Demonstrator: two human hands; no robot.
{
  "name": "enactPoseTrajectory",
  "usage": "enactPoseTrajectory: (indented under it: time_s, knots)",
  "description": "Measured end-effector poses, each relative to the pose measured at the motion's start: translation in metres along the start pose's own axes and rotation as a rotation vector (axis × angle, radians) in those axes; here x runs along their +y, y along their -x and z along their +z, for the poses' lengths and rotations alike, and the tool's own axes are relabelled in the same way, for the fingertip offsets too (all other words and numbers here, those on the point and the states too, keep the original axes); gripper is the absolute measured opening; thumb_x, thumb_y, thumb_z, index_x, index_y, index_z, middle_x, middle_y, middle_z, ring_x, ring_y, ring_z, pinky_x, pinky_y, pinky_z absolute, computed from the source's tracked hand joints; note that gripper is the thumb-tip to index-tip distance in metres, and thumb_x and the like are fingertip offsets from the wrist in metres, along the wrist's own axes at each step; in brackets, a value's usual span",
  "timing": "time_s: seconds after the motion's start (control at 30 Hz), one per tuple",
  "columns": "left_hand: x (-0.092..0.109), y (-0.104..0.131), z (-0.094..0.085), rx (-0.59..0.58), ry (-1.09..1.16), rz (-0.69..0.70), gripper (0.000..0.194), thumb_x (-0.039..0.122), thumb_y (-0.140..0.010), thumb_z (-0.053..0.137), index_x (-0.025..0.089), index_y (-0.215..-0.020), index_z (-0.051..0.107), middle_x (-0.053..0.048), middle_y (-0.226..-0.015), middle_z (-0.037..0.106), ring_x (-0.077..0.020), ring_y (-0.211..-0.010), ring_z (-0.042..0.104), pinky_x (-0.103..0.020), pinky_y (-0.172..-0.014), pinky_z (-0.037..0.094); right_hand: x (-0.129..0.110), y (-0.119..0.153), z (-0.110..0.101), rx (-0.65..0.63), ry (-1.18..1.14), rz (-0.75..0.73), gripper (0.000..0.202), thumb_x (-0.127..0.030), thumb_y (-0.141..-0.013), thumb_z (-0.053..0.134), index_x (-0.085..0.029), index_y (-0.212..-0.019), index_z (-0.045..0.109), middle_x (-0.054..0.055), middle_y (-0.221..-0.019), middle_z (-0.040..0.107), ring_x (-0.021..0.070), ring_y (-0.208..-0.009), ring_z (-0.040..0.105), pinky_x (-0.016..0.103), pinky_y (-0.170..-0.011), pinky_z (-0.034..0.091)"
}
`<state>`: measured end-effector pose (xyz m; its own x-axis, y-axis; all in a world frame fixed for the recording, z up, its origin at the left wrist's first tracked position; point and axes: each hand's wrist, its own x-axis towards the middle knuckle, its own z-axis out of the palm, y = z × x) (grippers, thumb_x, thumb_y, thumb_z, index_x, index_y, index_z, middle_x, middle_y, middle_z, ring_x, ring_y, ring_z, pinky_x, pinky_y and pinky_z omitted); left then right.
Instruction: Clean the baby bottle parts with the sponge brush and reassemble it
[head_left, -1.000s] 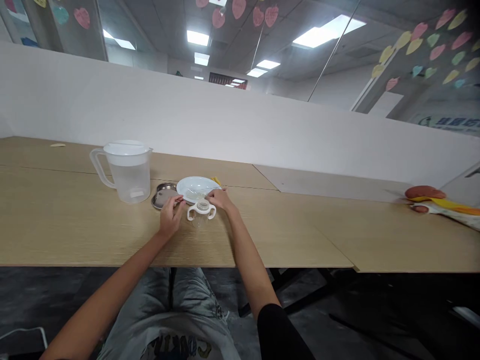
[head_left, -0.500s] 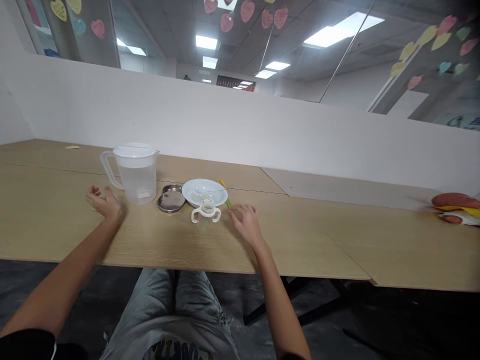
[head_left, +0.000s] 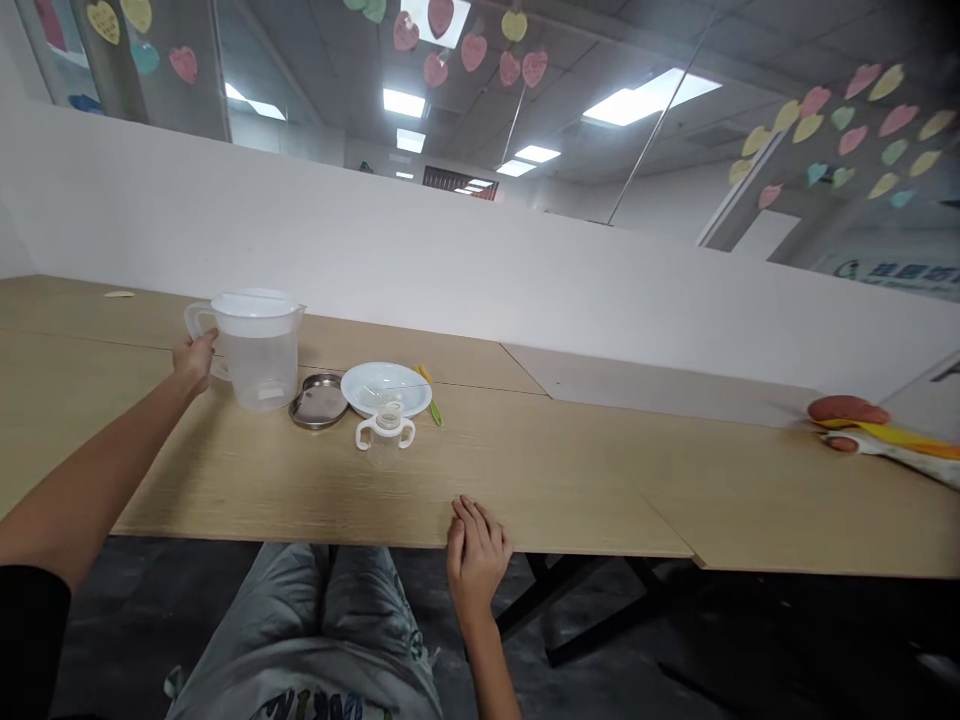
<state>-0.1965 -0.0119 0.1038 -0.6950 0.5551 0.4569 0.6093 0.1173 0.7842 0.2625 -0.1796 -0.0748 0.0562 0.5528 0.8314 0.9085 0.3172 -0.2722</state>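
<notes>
My left hand (head_left: 195,362) is closed around the handle of a clear plastic pitcher (head_left: 261,365), which stands upright on the table with a pale lid and clear liquid inside. Close to the table's front edge rests my right hand (head_left: 478,550), its fingers together and loosely curled, with no object visible in it. Between the hands stands a small clear baby bottle (head_left: 385,445) with two white side handles and an open top. Just behind it is a white bowl (head_left: 411,392). A round metal dish (head_left: 318,404) lies between pitcher and bowl.
Right of the bowl lies a thin yellow and green utensil (head_left: 436,411). At the far right are a reddish-brown object (head_left: 847,409) and yellow and white cloth-like material (head_left: 907,440). A white wall (head_left: 450,270) with glass above borders the table (head_left: 570,480).
My left hand has gone from open beside the pitcher to gripping its handle. My right hand has drawn back from beside the bottle to the front edge. The view has shifted slightly right.
</notes>
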Motion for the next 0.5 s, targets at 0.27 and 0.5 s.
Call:
enactPoseTrajectory:
  time_s: [0.27,0.5]
  knots:
    - [0.057,0.006,0.004,0.097,-0.015,-0.094,0.039,0.045,-0.089,0.05,0.006,-0.088,0.057,-0.004,-0.08,0.063,-0.013,-0.07,0.046,-0.026,-0.069,0.037,0.009,0.006,0.008,0.024,-0.021,-0.003,0.031,-0.021,-0.093,0.039,-0.023,-0.108,0.066,0.007,-0.108,0.072,0.0254,-0.105,0.061,0.042,-0.092,0.033]
    - [0.144,0.03,0.012,-0.038,-0.28,0.411,0.031,0.041,-0.087,0.047,0.012,-0.082,0.058,-0.011,-0.089,0.067,-0.0238,-0.088,0.057,-0.034,-0.082,0.035,0.009,0.006,0.009,0.038,0.004,-0.026,0.029,-0.021,-0.095,0.039,-0.022,-0.107,0.066,0.007,-0.107,0.072,0.0238,-0.103,0.061,0.04,-0.091,0.033]
